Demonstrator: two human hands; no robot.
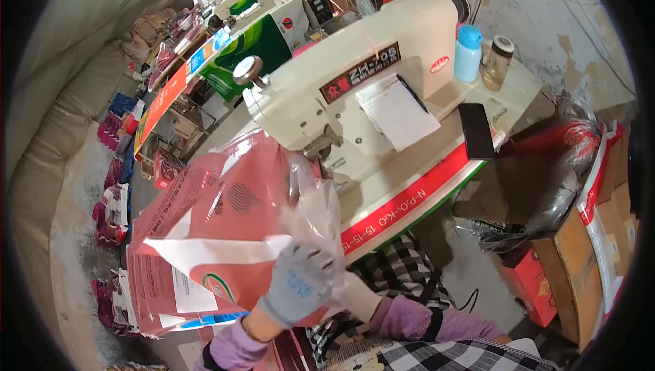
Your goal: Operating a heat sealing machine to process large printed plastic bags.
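My left hand (299, 285), in a grey glove with blue print, is closed on the near edge of a red and white printed plastic bag (252, 217). Clear film (314, 211) shows at the bag's right side, and more red bags (147, 282) lie in a stack under it. Close beside it is my right hand (356, 297) in a pale glove; it is blurred and its fingers are hidden. The bag's far end lies by the needle area of a large cream sewing machine (355, 57).
On the machine bed lie a white notepad (398, 112) and a black phone (476, 131). A blue bottle (467, 54) and a lidded jar (498, 64) stand at its far right. Cardboard boxes (570, 282) are at the right, bundled bags (109, 217) on the floor at left.
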